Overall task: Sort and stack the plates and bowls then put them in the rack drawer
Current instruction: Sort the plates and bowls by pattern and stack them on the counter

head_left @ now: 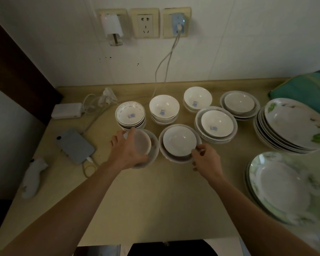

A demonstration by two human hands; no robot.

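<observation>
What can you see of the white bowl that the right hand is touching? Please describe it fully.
The white bowl looks like glazed ceramic, plain inside, with no blue mark showing. It sits upright, nested in a slightly wider shallow dish, on the beige counter in the front row of stacks. The right hand pinches its near right rim with its fingers. It appears empty and clean. The left hand grips the neighbouring stack, not this one.

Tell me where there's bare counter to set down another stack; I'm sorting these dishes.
The widest bare patch of counter is at the near edge, between the forearms, in front of the bowl stacks and left of the floral plates. Everything behind is crowded: bowl stacks side by side, the tall plate pile to the right, phone and cables to the left.
</observation>
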